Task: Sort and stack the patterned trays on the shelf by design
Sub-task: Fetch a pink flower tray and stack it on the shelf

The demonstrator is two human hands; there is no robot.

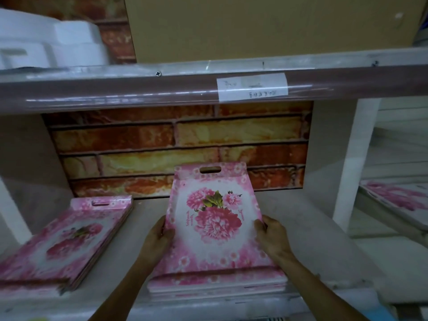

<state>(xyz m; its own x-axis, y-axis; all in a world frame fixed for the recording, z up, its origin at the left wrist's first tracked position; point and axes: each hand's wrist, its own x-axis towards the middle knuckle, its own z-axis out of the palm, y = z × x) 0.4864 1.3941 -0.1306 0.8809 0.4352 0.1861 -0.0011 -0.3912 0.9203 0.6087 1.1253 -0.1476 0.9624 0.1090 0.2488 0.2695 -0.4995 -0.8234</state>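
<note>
Pink peony-printed tray [214, 218], handle slot

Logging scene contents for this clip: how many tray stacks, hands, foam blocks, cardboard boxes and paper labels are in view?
Pink floral tray stacks: 3, namely left stack, middle stack, right stack
Hands: 2, left hand and right hand, both gripping the middle stack's top tray
White foam block: 1
Cardboard box: 1
Paper label: 1
Total: 8

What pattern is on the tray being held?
Pink peony-like flowers on white with a pink blossom border, on the held tray; head view.
</note>
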